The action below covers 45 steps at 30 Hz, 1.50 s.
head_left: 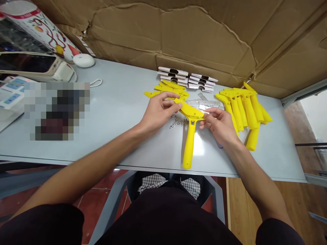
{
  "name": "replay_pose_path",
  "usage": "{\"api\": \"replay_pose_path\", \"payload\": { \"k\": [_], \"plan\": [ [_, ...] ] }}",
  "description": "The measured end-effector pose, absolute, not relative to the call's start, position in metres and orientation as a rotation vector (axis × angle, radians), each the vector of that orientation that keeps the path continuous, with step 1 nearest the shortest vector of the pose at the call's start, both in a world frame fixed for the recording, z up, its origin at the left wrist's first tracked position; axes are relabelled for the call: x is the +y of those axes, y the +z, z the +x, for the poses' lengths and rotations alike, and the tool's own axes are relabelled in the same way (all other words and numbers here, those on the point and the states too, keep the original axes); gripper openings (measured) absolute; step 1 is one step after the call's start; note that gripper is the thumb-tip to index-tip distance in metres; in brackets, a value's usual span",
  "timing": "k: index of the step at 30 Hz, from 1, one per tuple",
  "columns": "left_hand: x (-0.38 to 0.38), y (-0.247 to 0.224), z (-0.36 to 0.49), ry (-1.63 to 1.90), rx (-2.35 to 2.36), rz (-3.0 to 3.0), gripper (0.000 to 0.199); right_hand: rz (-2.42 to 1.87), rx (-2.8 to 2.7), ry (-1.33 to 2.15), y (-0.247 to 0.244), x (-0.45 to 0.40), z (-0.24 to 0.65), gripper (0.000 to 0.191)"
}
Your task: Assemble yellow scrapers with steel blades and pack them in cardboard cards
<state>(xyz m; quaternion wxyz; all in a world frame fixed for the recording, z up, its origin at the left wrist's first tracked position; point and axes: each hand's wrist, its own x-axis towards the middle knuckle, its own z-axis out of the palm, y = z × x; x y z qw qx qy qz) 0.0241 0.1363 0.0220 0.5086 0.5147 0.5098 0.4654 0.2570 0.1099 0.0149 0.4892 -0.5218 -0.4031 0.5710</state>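
Upright before me is a yellow plastic T-shaped handle (189, 146), its grip pointing toward the table's front edge. Across its head lies a flat yellow cover plate (189, 109), tilted up to the left. The fingers of my left hand (162, 110) pinch the plate's left end. My right hand (220, 125) is closed at the right end of the head, its thumb and fingers holding the handle there. Small metal screws (176, 121) lie loose behind the handle. Silvery metal strips (204, 103) sit just beyond my hands, partly hidden.
Several yellow handles (246, 107) are piled at right. Loose yellow plates (168, 89) and stacked white pieces (173, 75) lie at the back, before a cardboard sheet (178, 34). Leftward are a white mouse (83, 60), a phone (28, 63) and a power strip (12, 93).
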Motion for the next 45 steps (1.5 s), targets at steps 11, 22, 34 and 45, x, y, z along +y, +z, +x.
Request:
{"api": "replay_pose_path", "payload": {
  "k": [11, 22, 34, 45],
  "plan": [
    [0.133, 0.014, 0.027, 1.237, 1.287, 1.520, 0.013, -1.289, -0.992, 1.387, 0.015, 0.109, 0.259, 0.032],
    [0.130, 0.027, 0.036, 1.067, 1.195, 0.934, 0.012, -1.246, -0.981, 1.367, 0.021, 0.107, 0.257, 0.036],
    [0.124, 0.024, 0.040, 1.088, 1.267, 0.970, 0.017, -1.248, -0.980, 1.358, 0.016, 0.108, 0.260, 0.039],
    [0.123, 0.021, 0.040, 1.080, 1.247, 0.983, 0.025, -1.219, -0.931, 1.386, 0.020, 0.109, 0.259, 0.039]
  ]
}}
